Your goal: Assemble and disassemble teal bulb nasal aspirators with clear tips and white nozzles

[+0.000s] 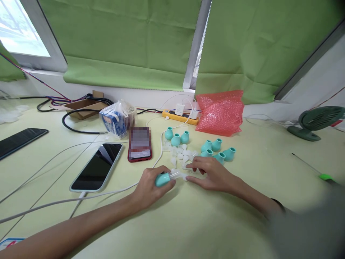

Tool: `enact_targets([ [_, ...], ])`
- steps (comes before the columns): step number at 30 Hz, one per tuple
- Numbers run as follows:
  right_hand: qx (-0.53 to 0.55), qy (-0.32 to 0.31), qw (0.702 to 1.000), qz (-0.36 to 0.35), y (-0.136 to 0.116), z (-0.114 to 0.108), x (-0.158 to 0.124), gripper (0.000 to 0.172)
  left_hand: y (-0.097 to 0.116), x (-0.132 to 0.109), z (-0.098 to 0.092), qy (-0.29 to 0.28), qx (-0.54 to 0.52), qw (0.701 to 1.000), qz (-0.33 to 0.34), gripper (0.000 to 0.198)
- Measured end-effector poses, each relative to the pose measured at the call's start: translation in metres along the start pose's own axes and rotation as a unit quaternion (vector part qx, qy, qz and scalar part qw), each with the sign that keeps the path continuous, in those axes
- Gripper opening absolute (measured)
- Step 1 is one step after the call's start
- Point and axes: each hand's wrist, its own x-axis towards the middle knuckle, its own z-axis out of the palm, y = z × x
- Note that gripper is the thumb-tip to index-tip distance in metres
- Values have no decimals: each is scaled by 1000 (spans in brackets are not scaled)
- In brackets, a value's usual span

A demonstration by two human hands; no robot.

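My left hand [149, 188] is closed around a teal rubber bulb [162, 179] with a clear plastic tip [178, 175] fitted at its mouth. My right hand [212, 174] rests on the table just right of that tip, fingers pinched at its end. Behind the hands lies a heap of several clear plastic tips [181, 154]. Three teal bulbs [176, 136] stand upright behind the heap. Several more teal bulbs [218, 149] lie on their sides to the right.
A white-cased phone [97, 166] on a cable and a red-cased phone [139, 144] lie to the left. A bagged blue carton [117, 119], cardboard box [84, 106], yellow power strip [180, 116], pink bubble wrap [220, 112], green fan [318, 121] and green-handled tool [325, 176] ring the yellow-green table [188, 223].
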Motion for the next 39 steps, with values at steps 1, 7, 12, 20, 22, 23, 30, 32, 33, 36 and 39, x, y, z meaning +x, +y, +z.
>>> enact_targets([
  [1,-8,-10,1000,3,-3,4,-1,27,0,0,0,1,0,1000,2,13],
  [7,-31,-31,999,32,-9,18,-3,16,-3,-1,5,16,-8,999,29,14],
  [12,163,14,982,92,-11,7,1,18,-1,0,3,12,-28,1000,-1,23],
  [20,516,26,835,188,-17,-2,3,19,1,0,0,-8,-67,998,4,23],
  [22,540,13,821,182,-19,-1,2,15,1,0,0,-6,-70,997,12,24],
  [23,550,10,816,180,-20,0,1,14,0,0,0,-5,-71,997,16,24],
  [30,566,33,794,217,-21,7,1,16,0,-1,1,1,-63,997,47,22],
  [32,565,36,794,221,-20,9,1,18,1,-1,1,-4,-54,997,59,20],
  [33,565,35,794,221,-20,9,1,19,1,-1,1,-6,-49,997,66,19],
  [36,556,24,800,224,-18,8,1,19,2,-2,1,-13,-35,997,71,19],
  [39,535,14,813,229,-17,8,0,21,1,-3,1,-16,-25,997,70,19],
])
